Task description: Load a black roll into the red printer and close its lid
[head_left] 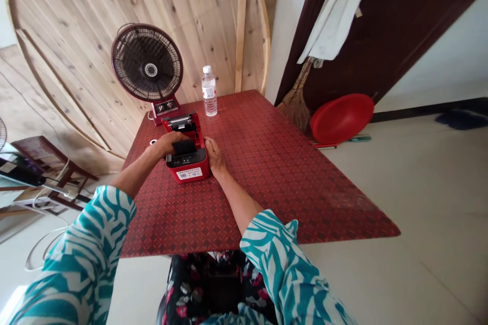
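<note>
A small red label printer (187, 155) with a black top and an open lid stands on the red patterned table (267, 172). My left hand (170, 142) lies over the printer's left top side, fingers curled onto the black part. Against the printer's right side rests my right hand (214, 155), fingers together and laid flat along its wall. A white sticker shows on the printer's near face.
A dark table fan (147, 63) stands behind the printer, with a water bottle (209, 91) to its right. A round wooden tabletop leans on the wall. A broom, a red basin (342, 118) and a dark door are at right; a stool and cables at left.
</note>
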### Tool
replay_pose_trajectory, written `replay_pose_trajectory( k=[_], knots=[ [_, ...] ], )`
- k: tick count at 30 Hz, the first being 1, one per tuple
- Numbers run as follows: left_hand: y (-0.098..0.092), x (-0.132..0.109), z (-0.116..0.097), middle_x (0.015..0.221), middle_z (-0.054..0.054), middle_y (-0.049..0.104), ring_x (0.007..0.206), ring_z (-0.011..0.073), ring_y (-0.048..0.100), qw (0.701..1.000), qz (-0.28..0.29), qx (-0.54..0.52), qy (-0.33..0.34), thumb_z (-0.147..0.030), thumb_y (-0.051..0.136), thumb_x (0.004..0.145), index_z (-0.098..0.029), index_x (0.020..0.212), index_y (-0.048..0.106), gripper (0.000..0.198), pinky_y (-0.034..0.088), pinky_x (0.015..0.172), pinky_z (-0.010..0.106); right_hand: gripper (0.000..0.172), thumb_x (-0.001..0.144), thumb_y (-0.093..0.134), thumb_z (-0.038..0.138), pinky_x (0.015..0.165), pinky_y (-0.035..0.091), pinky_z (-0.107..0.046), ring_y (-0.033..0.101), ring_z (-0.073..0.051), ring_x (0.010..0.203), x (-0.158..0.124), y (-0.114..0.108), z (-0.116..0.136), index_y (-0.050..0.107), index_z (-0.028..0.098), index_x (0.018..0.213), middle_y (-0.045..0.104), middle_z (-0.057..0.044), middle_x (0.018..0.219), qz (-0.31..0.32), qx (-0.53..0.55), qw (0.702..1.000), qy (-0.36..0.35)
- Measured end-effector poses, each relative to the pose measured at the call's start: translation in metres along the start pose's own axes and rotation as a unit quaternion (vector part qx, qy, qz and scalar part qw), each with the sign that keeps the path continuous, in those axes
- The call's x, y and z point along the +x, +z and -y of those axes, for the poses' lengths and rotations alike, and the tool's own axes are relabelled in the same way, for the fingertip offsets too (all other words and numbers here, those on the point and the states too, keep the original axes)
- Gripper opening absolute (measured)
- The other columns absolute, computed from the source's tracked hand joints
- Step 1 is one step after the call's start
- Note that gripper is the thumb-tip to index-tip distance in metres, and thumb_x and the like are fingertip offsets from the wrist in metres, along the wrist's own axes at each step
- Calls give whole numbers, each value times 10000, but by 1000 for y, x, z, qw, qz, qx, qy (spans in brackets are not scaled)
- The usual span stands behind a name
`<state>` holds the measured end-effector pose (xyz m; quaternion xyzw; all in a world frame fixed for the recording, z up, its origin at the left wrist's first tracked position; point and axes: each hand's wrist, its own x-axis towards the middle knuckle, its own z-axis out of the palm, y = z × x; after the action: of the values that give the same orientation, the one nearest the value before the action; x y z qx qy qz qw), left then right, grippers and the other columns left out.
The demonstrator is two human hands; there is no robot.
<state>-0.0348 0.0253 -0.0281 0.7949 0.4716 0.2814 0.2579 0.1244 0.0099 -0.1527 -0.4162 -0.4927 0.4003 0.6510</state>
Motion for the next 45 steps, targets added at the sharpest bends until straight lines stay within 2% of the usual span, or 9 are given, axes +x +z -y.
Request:
replay_pose_trajectory(
  k=[4, 9, 16, 20, 24, 33, 37, 42, 45],
  knots=[
    [4, 8, -4, 891, 41, 762, 894, 210, 686, 985, 106, 135, 12, -266, 637, 807, -237, 1067, 746, 283, 486, 785, 263, 444, 886, 430, 570, 1082, 435, -402, 608, -212, 1141, 0, 1, 0, 687, 261, 1076, 712, -51, 1166, -1, -13, 1000, 1],
    [0, 19, -11, 970, 69, 765, 899, 205, 688, 911, 234, 338, -12, -169, 561, 832, -197, 1042, 745, 280, 464, 759, 246, 429, 899, 429, 535, 1083, 431, -409, 602, -221, 1162, 2, 2, -2, 697, 247, 1070, 709, -64, 1173, -7, -25, 1000, -2],
    [-14, -10, -21, 1092, 78, 718, 962, 233, 668, 932, 64, 355, 35, -224, 609, 821, -231, 1166, 676, 351, 490, 783, 297, 430, 891, 441, 541, 1082, 434, -416, 609, -226, 1153, 4, 2, -4, 696, 248, 1075, 707, -66, 1167, 1, -21, 1000, -4],
    [-37, -41, -3, 868, 34, 688, 736, 167, 626, 985, -117, 123, 40, -349, 656, 793, -193, 1130, 652, 372, 498, 704, 286, 443, 878, 451, 559, 1090, 429, -419, 603, -226, 1167, 3, 1, -5, 688, 245, 1080, 701, -68, 1187, 1, -17, 1000, 6],
    [-50, -77, 40, 841, 26, 670, 679, 138, 602, 960, -247, -126, -29, -463, 739, 681, -177, 1038, 614, 474, 489, 653, 265, 443, 867, 469, 568, 1104, 416, -421, 594, -224, 1195, 1, 0, -6, 679, 255, 1100, 696, -56, 1219, 4, 2, 1000, 11],
    [-7, -106, 102, 702, -9, 656, 619, 150, 594, 941, -237, -119, -210, -403, 775, 540, -196, 847, 579, 419, 433, 567, 244, 503, 839, 465, 595, 1092, 417, -457, 602, -253, 1189, -1, -2, -5, 668, 229, 1117, 694, -83, 1222, -3, -1, 1000, 27],
    [-15, -113, 106, 693, -3, 668, 547, 146, 574, 944, -182, -152, -229, -374, 752, 596, -180, 999, 617, 467, 411, 509, 241, 477, 852, 466, 589, 1103, 408, -455, 597, -242, 1196, -2, -4, -5, 671, 246, 1113, 695, -68, 1229, 3, -6, 1000, 23],
    [-30, -102, 129, 1025, 67, 716, 737, 146, 641, 913, -277, -228, -195, -337, 706, 614, -183, 1029, 641, 447, 501, 633, 257, 474, 861, 466, 587, 1102, 409, -452, 594, -236, 1203, -1, -5, -7, 667, 250, 1127, 693, -64, 1238, 10, -6, 1000, 28],
    [-34, -80, 139, 1127, 95, 707, 895, 194, 672, 925, -251, -229, -170, -369, 778, 564, -173, 1073, 646, 562, 533, 757, 303, 507, 856, 459, 607, 1107, 407, -447, 592, -235, 1212, 0, -5, -8, 665, 238, 1137, 687, -74, 1254, 9, -9, 1000, 26]
  ],
)
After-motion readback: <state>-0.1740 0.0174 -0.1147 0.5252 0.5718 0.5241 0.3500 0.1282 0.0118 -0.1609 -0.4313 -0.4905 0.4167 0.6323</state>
